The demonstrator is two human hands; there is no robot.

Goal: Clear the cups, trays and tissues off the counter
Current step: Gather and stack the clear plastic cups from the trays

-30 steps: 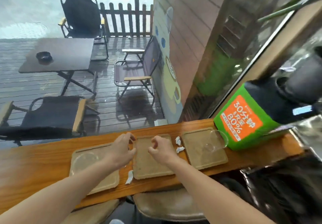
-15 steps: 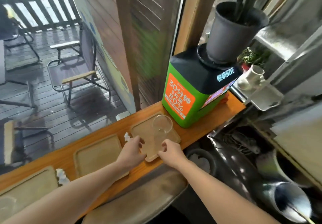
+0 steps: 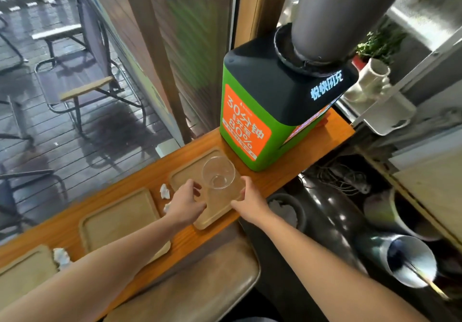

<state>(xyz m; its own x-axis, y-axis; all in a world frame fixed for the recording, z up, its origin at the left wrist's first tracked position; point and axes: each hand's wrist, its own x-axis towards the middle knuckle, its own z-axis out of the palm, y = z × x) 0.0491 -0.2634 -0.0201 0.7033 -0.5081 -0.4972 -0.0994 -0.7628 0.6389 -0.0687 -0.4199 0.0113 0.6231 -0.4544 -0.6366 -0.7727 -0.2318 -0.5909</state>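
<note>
on the wooden counter (image 3: 295, 161), three pale trays in a row. on the rightmost tray (image 3: 190, 174), next to the green box (image 3: 250, 111), a clear glass cup (image 3: 219, 172), upright. left hand (image 3: 185, 204) at the left edge of this tray, fingers curled over the rim; right hand (image 3: 250, 200) at the right edge, fingers bent on it, just beside the cup. crumpled tissues (image 3: 164, 191) between this tray and the middle tray (image 3: 120, 221); one more tissue (image 3: 61, 258) near the left tray (image 3: 22, 271).
</note>
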